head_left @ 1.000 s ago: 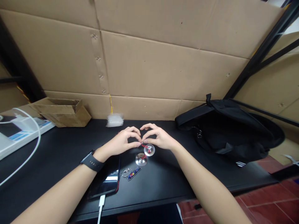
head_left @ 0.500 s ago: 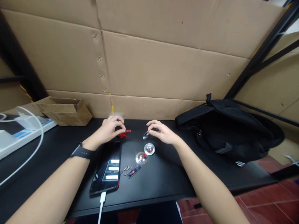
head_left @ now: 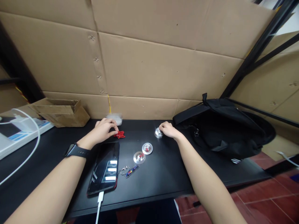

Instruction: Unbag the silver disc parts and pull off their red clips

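Note:
At the back left of the black table, my left hand [head_left: 105,131] is closed, thumb and fingertips pinching the edge of a bunched red cord [head_left: 120,134]. My right hand [head_left: 168,129], farther right, has its fingers closed on a shiny silver finger cymbal [head_left: 158,133], which sits low at the table surface. The fingers cover part of it. Between and nearer than the hands lie two more finger cymbals, one [head_left: 147,148] overlapping or touching the other [head_left: 138,158], each with red at its domed centre.
A phone [head_left: 104,168] with a white cable [head_left: 99,202] lies below my left wrist, beside a keychain [head_left: 132,171]. A clear plastic container [head_left: 115,119] stands behind my left hand. Farther left are a cardboard box [head_left: 63,113] and power strip [head_left: 30,134]; a black bag [head_left: 224,127] lies right.
My right hand has moved right with the cymbal and lowered it to the table. The red cord is more bunched, its loop no longer sticking out. My left hand stays by it.

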`<state>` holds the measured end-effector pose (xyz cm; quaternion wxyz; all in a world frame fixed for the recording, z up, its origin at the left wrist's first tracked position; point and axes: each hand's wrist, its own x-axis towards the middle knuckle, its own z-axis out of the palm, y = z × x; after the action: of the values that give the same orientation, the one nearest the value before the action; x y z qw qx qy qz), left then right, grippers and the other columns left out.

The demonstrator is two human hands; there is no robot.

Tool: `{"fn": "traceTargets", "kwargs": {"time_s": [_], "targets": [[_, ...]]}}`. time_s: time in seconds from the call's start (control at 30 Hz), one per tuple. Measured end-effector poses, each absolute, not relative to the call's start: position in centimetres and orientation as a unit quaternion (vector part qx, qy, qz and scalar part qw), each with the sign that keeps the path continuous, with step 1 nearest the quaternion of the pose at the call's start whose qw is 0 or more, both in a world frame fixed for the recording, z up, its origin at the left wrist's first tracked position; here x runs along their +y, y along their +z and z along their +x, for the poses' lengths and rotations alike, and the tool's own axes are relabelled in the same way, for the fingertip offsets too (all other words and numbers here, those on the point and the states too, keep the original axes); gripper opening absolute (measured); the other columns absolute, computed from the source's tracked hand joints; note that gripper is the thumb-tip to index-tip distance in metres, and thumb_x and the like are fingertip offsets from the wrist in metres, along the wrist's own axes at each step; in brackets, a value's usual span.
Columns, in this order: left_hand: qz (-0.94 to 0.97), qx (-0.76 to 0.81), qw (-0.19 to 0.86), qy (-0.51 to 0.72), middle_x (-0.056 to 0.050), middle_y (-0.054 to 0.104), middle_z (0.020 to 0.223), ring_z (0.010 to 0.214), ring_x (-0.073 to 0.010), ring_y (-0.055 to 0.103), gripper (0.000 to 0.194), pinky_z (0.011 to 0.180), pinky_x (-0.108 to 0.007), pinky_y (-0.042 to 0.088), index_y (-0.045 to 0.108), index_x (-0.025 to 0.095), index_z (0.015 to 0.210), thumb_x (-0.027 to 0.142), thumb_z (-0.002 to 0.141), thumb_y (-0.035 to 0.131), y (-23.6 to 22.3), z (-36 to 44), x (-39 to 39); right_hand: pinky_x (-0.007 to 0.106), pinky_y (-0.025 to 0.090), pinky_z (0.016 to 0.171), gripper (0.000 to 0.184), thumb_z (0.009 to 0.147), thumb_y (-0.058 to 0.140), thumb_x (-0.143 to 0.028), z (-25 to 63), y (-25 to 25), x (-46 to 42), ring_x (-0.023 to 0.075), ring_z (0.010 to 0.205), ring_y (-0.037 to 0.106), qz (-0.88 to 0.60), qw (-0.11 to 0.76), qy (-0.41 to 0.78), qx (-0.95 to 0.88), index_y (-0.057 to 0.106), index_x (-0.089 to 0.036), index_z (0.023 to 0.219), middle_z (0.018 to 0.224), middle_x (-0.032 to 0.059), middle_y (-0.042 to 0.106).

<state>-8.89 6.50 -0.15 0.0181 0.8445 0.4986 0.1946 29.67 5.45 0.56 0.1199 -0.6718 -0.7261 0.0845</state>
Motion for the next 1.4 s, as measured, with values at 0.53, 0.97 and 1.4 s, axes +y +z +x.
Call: {"fn": "traceTargets", "kwargs": {"time_s": [0.53,0.97,1.4], "targets": [[0.846,0.506,0.001,0.169,-0.005,0.065,0.117,0.112,-0.0308,0.053,0.030,0.091,-0.044,0.039,0.076,0.031,0.094,0.049,0.093,0.051,-0.1,-8.8,6.5,0.056,0.039,0.098,0.033,0.099,0.042,-0.043,29.7,-0.2,5.2,0.0352,0.122,0.047,-0.692,0.105,0.072,-0.711,0.069,-0.023,0.099,0.125,0.0132,0.058],[0.851,0.495,0.002,0.175,-0.006,0.067,0.117,0.110,-0.0293,0.053,0.033,0.091,-0.043,0.039,0.076,0.030,0.095,0.049,0.094,0.049,-0.2,-8.5,6.3,0.052,0.038,0.096,0.038,0.100,0.044,-0.049,29.1,-0.4,4.9,0.0338,0.118,0.049,-0.676,0.093,0.051,-0.729,0.070,-0.023,0.095,0.117,0.0120,0.060],[0.852,0.490,0.002,0.187,-0.005,0.066,0.117,0.112,-0.0302,0.053,0.029,0.092,-0.044,0.039,0.075,0.031,0.094,0.048,0.093,0.052,-0.2,-8.2,6.2,0.046,0.040,0.106,0.020,0.085,0.077,-0.037,26.5,2.4,1.9,0.0281,0.126,0.049,-0.379,0.143,0.169,-0.899,0.076,-0.030,0.104,0.137,0.0055,0.055]]}}
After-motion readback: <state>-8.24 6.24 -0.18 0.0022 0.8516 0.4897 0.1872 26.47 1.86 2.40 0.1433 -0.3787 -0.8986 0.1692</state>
